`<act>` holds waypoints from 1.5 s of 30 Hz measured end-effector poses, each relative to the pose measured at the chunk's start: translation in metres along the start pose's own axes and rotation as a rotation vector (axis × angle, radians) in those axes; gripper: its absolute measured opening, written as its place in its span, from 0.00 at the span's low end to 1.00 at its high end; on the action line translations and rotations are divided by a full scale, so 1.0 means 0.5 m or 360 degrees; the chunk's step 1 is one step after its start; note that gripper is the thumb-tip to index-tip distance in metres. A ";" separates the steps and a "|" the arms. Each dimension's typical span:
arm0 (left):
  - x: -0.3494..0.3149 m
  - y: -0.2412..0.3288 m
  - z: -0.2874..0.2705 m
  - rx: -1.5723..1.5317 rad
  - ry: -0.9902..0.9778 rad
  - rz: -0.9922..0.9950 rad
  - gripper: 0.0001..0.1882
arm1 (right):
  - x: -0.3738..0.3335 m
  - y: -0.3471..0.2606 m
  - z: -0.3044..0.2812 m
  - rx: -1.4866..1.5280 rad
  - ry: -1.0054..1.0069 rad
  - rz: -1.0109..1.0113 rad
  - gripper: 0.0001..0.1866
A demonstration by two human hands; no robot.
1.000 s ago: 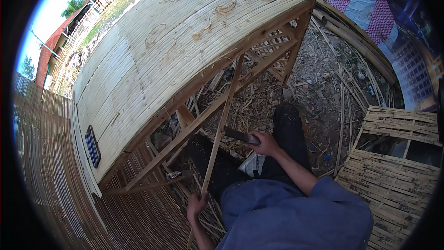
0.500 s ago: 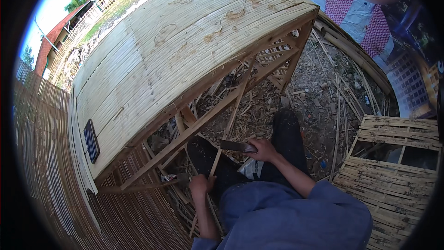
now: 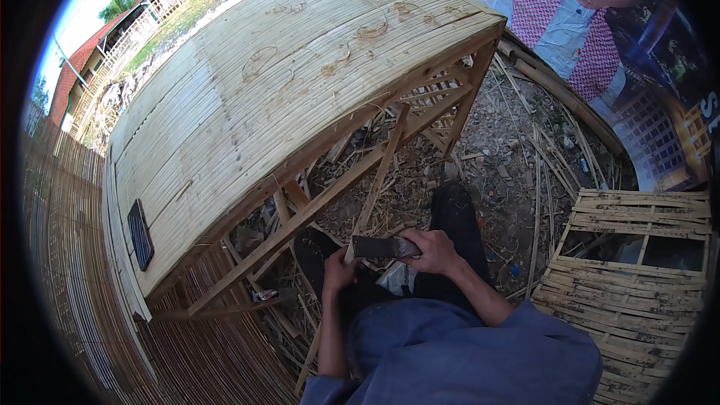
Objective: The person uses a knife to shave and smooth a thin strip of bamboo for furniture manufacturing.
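Observation:
My right hand (image 3: 435, 251) is wrapped round the grip of a broad, dark-bladed knife (image 3: 373, 247), its blade pointing left across my lap. To its left, my left hand (image 3: 339, 271) is closed on a thin bamboo strip (image 3: 349, 253). The strip's upper end meets the tip of the blade, and whether the edge bites into it cannot be made out. Both hands are above my dark-trousered legs, near the slanting wooden brace of a bamboo-topped table (image 3: 247, 112). My palms hide the knife's handle and much of the strip.
A phone (image 3: 140, 235) lies on the table's left corner. Bamboo scraps (image 3: 390, 180) litter the ground. A woven bamboo panel (image 3: 622, 300) is at the right, a slatted bamboo screen (image 3: 67, 255) at the left. Bamboo poles (image 3: 574, 94) lie before a printed banner (image 3: 652, 120).
My left hand has moved up and forward with the bamboo strip, closer to the blade. The right hand with the knife has shifted slightly. The whole view has moved a little.

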State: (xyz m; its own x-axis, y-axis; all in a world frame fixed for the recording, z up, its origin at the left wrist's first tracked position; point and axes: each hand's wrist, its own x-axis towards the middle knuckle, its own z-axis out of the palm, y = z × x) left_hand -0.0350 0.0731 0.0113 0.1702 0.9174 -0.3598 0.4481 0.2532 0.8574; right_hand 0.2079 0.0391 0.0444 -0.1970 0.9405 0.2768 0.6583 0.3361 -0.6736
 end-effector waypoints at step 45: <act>-0.126 0.021 0.128 0.0394 0.0214 -0.0255 0.22 | 0.131 0.104 -0.052 -0.0584 -0.0605 0.0156 0.28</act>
State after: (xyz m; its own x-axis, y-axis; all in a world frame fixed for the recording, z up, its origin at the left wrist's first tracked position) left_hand 0.0152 -0.0016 0.0193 -0.0298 0.9084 -0.4171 0.6623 0.3305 0.6725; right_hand 0.2478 0.1170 0.0455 -0.3265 0.9410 -0.0891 0.8841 0.2707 -0.3809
